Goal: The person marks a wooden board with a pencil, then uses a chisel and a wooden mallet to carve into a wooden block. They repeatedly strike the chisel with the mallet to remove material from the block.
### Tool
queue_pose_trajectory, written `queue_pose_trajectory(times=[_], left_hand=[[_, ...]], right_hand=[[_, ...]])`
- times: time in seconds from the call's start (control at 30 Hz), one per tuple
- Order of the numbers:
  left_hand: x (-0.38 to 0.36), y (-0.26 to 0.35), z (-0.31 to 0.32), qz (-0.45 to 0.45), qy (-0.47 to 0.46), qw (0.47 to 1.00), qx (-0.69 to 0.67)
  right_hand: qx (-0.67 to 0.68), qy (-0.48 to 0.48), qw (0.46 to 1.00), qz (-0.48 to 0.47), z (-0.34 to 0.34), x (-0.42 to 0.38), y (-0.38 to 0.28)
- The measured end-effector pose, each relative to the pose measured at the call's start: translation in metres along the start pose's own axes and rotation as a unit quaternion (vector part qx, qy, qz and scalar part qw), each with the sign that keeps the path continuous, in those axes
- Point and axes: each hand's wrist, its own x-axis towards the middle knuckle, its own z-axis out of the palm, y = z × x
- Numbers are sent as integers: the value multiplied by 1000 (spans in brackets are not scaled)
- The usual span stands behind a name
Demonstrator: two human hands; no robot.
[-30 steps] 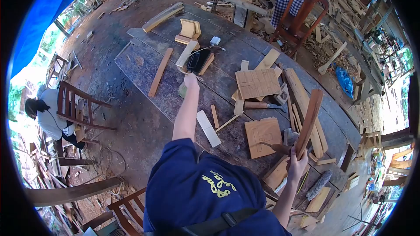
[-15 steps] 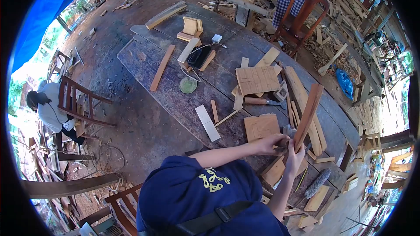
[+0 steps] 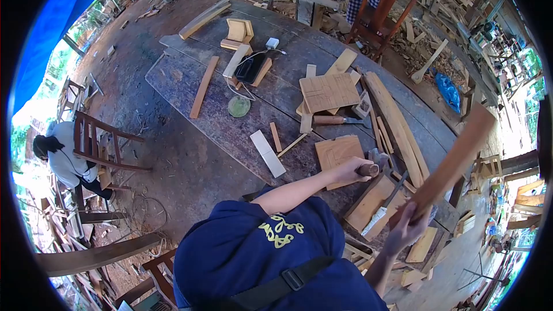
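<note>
My left hand (image 3: 350, 170) is closed around a tool with a round wooden handle (image 3: 368, 170), whose end points toward me. Its working end cannot be made out. My right hand (image 3: 410, 226) grips the lower end of a long reddish-brown wooden strip (image 3: 455, 158), raised and tilted up to the right. Under the left hand lies a board with carved lines (image 3: 339, 154). Between the hands, a chisel with a whitish handle (image 3: 375, 219) rests across a wooden block (image 3: 368, 200).
The dark worktable (image 3: 190, 86) bears a larger carved panel (image 3: 329, 92), a wooden-handled tool (image 3: 329, 120), long pale planks (image 3: 397, 126), a black tray-like object (image 3: 251, 69) and a green disc (image 3: 239, 106). One person (image 3: 60, 152) sits at left; another stands behind a chair (image 3: 383, 11).
My hands have moved apart. The right hand has swung the wooden strip right and tilted it over; the left now shows the round handle. The chisel on the block has come into view.
</note>
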Motion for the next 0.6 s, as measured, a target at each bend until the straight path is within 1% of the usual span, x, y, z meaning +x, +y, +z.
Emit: queue_pose_trajectory(times=[0.03,0.1,0.13,0.17,0.2,0.23,0.27,0.33,0.37,0.43,0.47,0.5,0.57,0.6], left_hand=[[0,4,0,9,4,1000,7],[3,2,0,18,14,1000,5],[3,-1,1,25,25,999,4],[3,-5,-1,25,25,999,3],[4,-9,-3,-29,10,999,24],[3,-14,-3,-83,-5,996,44],[-1,-23,3,-86,-8,995,44],[3,-38,17,29,75,996,26],[1,-36,17,25,74,997,24],[5,-19,8,-5,3,998,69],[4,-12,6,-5,2,998,63],[3,-10,5,-7,1,998,61],[4,-8,5,10,4,999,40],[4,-8,4,11,3,999,40]], right_hand=[[0,1,1000,0,-3,-4,7],[-37,-21,993,-107,-16,-21,39],[-142,-83,977,-137,-31,-32,60],[-194,-123,969,-91,-29,-39,65],[-262,-211,941,-36,-29,-42,66],[-326,-296,898,20,-29,-44,64],[-325,-295,898,23,-31,-47,61],[-292,-301,908,-1,-34,-43,56],[-292,-302,907,3,-36,-43,51],[-230,-192,950,-82,-34,-33,37],[-185,-153,968,-78,-34,-31,31],[-184,-128,969,-107,-43,-30,42],[-119,-37,984,-125,-40,-41,56],[-119,-36,984,-126,-35,-43,64]])
